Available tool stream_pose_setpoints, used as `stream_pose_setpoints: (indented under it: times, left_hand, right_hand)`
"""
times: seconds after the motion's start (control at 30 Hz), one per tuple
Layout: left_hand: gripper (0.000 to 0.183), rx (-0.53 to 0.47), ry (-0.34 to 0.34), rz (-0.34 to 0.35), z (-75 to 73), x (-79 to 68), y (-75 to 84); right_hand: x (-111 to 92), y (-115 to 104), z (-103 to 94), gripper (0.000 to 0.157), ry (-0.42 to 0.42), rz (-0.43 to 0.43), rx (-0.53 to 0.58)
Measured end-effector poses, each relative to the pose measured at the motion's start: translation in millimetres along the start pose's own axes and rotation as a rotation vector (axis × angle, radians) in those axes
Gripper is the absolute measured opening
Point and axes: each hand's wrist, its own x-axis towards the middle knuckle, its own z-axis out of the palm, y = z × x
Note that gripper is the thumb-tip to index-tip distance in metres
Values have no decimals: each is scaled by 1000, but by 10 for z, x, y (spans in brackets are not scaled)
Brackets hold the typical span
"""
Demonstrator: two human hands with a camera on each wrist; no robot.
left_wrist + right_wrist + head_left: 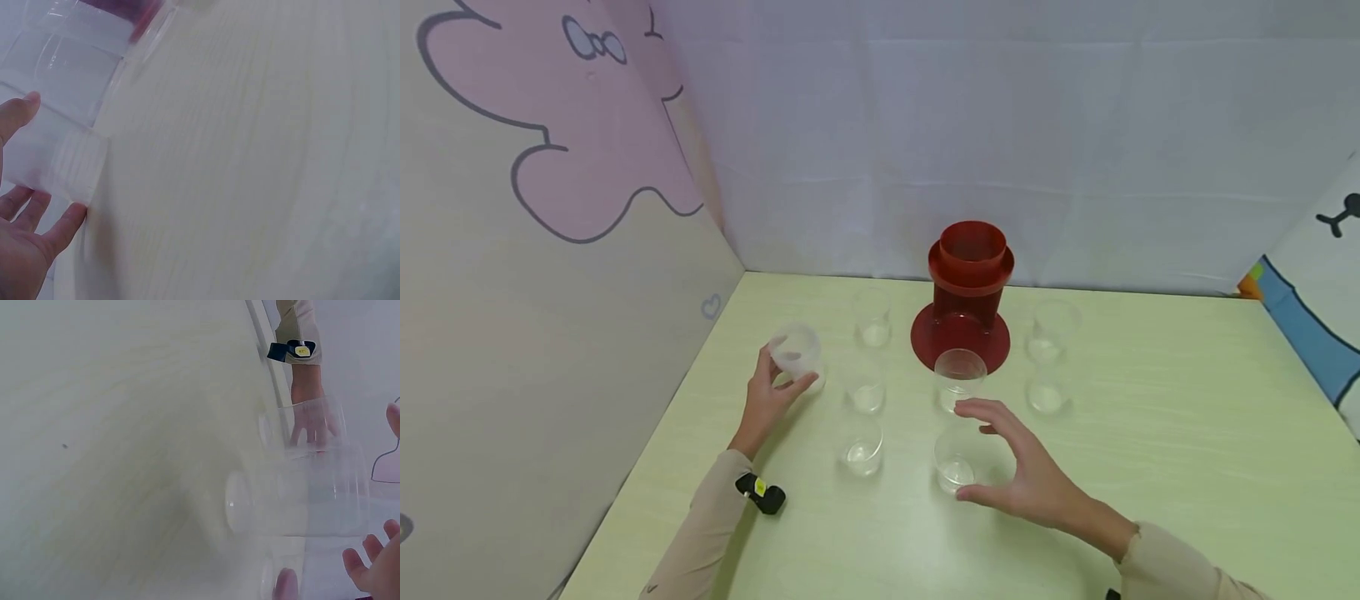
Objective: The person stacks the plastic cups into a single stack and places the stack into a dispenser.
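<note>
My left hand (767, 404) grips a whitish stack of plastic cups (797, 354) at the left of the table, thumb on one side and fingers on the other; in the left wrist view, ridged lines near its base (78, 162) suggest nested cups. My right hand (1033, 479) is spread beside the nearest clear cup (957, 468) of the middle column, thumb near its base. In the right wrist view, a gap shows between the fingers (356, 565) and a clear cup (300, 494). Another clear cup (960, 375) stands just beyond.
A dark red stand (967, 304) with a round base and cup-shaped top rises at the back middle. Clear cups stand in columns: a left one with a front cup (861, 450), a right one with a near cup (1047, 396). Cloth walls (1000, 150) border the table (1187, 433).
</note>
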Motion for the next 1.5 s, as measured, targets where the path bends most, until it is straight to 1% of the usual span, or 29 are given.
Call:
stream_pose_setpoints:
  times: [0.1, 0.27, 0.5, 0.63, 0.83, 1.07, 1.17, 1.27, 1.4, 1.5]
  left_hand:
    - [76, 7, 1, -4, 0, -11, 31]
    - [76, 11, 6, -12, 2, -10, 17]
    - [75, -6, 10, -5, 12, -13, 22]
    - [75, -12, 14, 5, 11, -12, 26]
    - [75, -1, 15, 9, 3, -15, 23]
    - [76, -1, 12, 2, -4, -30, -6]
    - [76, -7, 13, -4, -1, -32, -10]
    - [75, -12, 13, -8, 7, -30, -4]
    - [75, -7, 13, -3, 18, -22, 6]
    - [75, 1, 11, 3, 15, -26, 13]
  right_hand:
    - [-68, 28, 18, 87, 28, 31, -4]
    - [-161, 101, 54, 86, 51, 92, 9]
    - [-232, 165, 116, 86, 76, 148, 53]
    - [-266, 205, 177, 86, 107, 188, 61]
    - [-289, 253, 256, 79, 143, 194, 89]
    - [-305, 278, 271, 75, 149, 219, 147]
    - [-310, 280, 265, 75, 149, 230, 138]
    - [-302, 272, 256, 75, 153, 224, 112]
    - [-273, 255, 234, 76, 163, 203, 79]
    - [-248, 230, 218, 75, 165, 173, 80]
